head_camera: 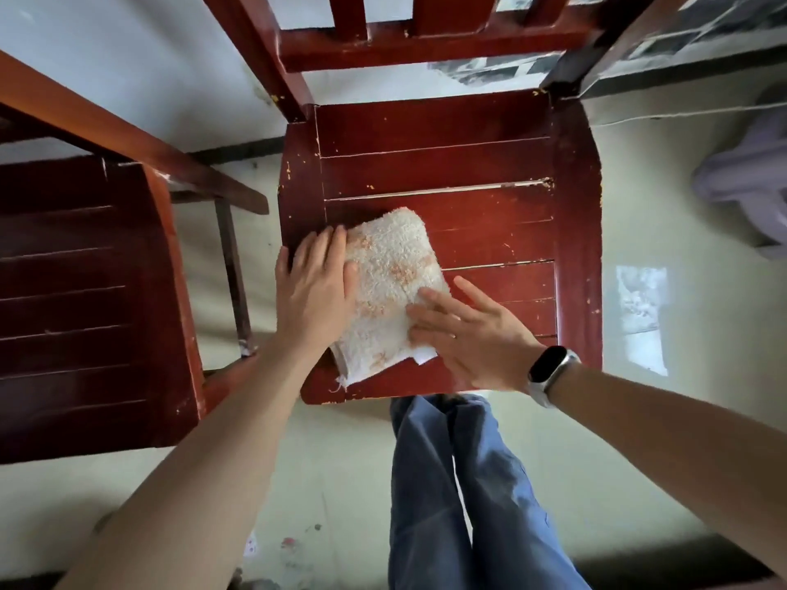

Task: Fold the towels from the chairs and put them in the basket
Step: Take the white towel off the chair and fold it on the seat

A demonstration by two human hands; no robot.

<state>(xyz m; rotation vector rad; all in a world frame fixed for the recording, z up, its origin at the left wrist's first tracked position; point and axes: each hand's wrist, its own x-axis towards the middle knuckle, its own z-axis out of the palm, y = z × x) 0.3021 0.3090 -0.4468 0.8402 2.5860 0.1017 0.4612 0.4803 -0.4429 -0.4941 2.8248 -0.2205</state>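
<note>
A small white towel (394,283) with orange flecks lies folded on the front left part of a red wooden chair seat (489,172). My left hand (315,291) lies flat on the towel's left edge with straight fingers. My right hand (468,334), with a watch on the wrist, presses flat on the towel's lower right corner. Neither hand grips the cloth. No basket is in view.
A second red wooden chair (85,300) stands close on the left with nothing on its seat. A pale lilac cloth (749,181) lies on the floor at the far right. My legs in blue trousers (468,504) stand just in front of the chair.
</note>
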